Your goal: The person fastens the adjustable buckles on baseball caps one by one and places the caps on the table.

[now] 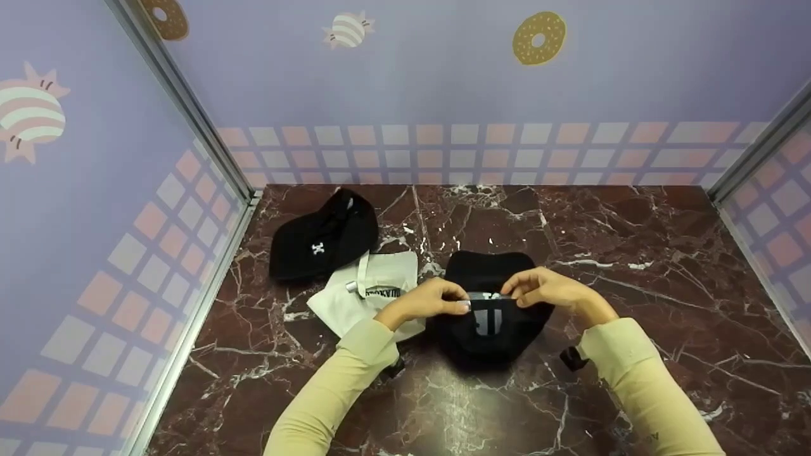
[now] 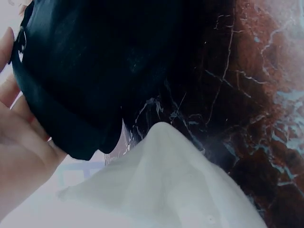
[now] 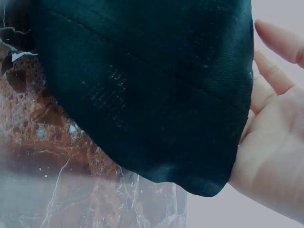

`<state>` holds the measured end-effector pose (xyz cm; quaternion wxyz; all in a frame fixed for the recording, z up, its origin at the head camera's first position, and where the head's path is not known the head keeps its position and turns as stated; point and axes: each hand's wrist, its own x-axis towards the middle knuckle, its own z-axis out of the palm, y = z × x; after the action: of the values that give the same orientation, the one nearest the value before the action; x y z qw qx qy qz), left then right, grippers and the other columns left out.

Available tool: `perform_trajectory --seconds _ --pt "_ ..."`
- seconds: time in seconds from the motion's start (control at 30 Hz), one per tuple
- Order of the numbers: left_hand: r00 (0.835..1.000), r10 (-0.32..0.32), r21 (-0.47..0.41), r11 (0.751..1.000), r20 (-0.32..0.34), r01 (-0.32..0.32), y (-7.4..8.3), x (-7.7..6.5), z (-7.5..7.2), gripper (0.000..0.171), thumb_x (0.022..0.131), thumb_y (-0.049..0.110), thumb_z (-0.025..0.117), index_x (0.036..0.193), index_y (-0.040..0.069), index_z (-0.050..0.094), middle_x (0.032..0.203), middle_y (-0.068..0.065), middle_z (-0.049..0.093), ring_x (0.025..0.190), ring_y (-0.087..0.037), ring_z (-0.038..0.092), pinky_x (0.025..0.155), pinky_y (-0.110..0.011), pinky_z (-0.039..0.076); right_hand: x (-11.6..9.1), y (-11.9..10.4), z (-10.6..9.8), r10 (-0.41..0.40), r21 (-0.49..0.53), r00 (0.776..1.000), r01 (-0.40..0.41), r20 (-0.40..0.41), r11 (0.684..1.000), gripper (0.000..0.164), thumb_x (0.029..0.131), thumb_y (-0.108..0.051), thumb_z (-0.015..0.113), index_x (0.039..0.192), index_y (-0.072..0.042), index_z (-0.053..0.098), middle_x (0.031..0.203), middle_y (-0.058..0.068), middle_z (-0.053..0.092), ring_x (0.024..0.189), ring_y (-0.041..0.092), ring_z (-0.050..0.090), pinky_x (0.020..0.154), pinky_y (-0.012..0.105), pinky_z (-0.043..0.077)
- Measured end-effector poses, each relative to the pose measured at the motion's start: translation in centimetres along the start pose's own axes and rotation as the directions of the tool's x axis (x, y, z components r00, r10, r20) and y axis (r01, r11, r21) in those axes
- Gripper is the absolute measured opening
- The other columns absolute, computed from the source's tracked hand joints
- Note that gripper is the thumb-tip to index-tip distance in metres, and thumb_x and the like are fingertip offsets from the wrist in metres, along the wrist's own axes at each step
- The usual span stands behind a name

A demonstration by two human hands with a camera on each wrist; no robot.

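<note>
On the left, a metal rail (image 1: 184,335) slants along the foot of the left wall (image 1: 95,253), and that's one edge of the marbled worktop (image 1: 671,285)! Just in from it lies the far cap (image 1: 326,237), black with a white emblem, touching a white pouch (image 1: 355,307); things are snug on this side. Straight behind, a strip of stone runs up to the back wall (image 1: 431,82). Over to the right, a broad stretch of stone reaches from the right sleeve (image 1: 652,386) to the right wall (image 1: 779,196), so there's the wider room!

Now the hands! The left hand (image 1: 431,299), its wrist above the pouch, has thumb and fingers bent in close, pinching the left side of the held cap (image 1: 493,316). And there's that black cap, right between the two hands, just beside the pouch, a pale patch (image 1: 488,322) facing up; whether it rests on the stone, I can't tell. The right hand (image 1: 550,290) answers from the other side, fingers curled, thumb and fingertips pinching its right edge.
</note>
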<state>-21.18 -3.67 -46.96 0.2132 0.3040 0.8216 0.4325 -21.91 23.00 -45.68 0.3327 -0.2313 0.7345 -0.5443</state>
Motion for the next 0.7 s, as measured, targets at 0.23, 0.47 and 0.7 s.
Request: perform_trajectory --seconds 0.23,0.47,0.7 --pt "0.994 0.01 0.104 0.995 -0.111 0.001 -0.2 0.1 0.5 0.021 0.082 0.026 0.061 0.088 0.007 0.068 0.085 -0.003 0.067 0.074 -0.003 0.051 0.072 -0.017 0.041 -0.2 0.4 0.0 -0.027 0.005 0.999 0.027 -0.032 1.0 0.036 0.076 0.003 0.057 0.107 0.018 0.047 0.081 -0.01 0.06 0.074 0.001 0.054 0.063 0.015 0.044" --pt "0.997 0.006 0.17 0.985 -0.083 0.008 -0.8 -0.7 0.2 0.031 0.078 0.031 0.064 0.1 0.009 0.065 0.101 -0.003 0.066 0.095 -0.015 0.057 0.087 -0.026 0.041 -1.4 0.6 -0.4 -0.054 -0.058 0.998 0.054 -0.009 0.997 0.038 0.075 -0.001 0.06 0.108 0.015 0.048 0.092 -0.012 0.061 0.085 0.003 0.055 0.071 0.018 0.046" --pt "0.998 0.05 0.331 0.943 -0.031 -0.037 -1.5 -1.7 -0.7 0.044 0.074 0.025 0.065 0.114 0.011 0.057 0.119 -0.004 0.055 0.119 -0.022 0.04 0.103 -0.035 0.027 -3.0 1.3 -0.7 -0.114 -0.233 0.993 0.108 -0.013 0.966 0.039 0.073 0.003 0.057 0.112 0.006 0.052 0.113 0.009 0.056 0.1 -0.002 0.049 0.084 0.02 0.041"
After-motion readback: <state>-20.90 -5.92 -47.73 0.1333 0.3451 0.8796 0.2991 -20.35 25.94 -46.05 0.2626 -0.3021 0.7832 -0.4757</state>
